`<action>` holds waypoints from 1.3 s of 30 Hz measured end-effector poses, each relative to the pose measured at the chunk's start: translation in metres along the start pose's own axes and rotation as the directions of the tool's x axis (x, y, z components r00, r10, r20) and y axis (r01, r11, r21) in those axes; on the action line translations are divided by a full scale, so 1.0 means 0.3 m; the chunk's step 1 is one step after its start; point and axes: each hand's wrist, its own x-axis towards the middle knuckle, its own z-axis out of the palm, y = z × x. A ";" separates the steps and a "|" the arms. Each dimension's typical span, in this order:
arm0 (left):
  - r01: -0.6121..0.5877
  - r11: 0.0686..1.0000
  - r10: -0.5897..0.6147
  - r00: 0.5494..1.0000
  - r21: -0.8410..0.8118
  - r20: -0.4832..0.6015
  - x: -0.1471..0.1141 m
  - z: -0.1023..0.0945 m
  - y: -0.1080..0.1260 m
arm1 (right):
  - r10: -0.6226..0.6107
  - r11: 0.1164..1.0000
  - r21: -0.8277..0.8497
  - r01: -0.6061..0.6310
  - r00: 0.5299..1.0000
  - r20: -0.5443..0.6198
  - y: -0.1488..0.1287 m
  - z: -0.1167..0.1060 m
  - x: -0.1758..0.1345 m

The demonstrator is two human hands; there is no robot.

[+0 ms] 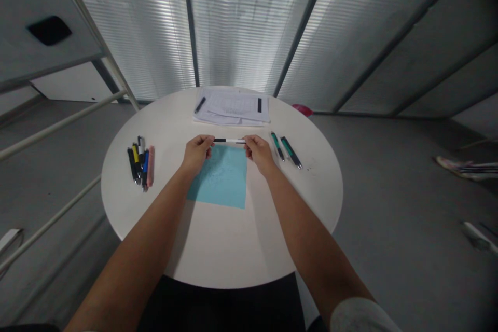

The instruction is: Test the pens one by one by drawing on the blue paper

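Observation:
A slim black-and-white pen (229, 140) is stretched level between my two hands above the far edge of a light-blue sheet of paper (221, 179). My left hand (197, 153) pinches its black end, and my right hand (259, 151) pinches the opposite end, which is white near the fingers. Faint marks show on the blue sheet, too small to read. To the right of my right hand lie a green-and-black pen (277, 146) and a thicker dark pen with green parts (291, 152).
The round white table (218, 249) carries a stack of printed papers (233, 106) at the back, with a black pen (200, 105) on it. Several pens and a pink marker (150, 166) lie at the left. A white metal frame (70, 109) stands left of the table.

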 end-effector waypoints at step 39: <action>-0.047 0.999 0.047 0.999 0.012 0.009 0.005 -0.012 -0.014 | 0.035 0.999 -0.011 -0.034 0.994 0.104 -0.009 -0.004 -0.003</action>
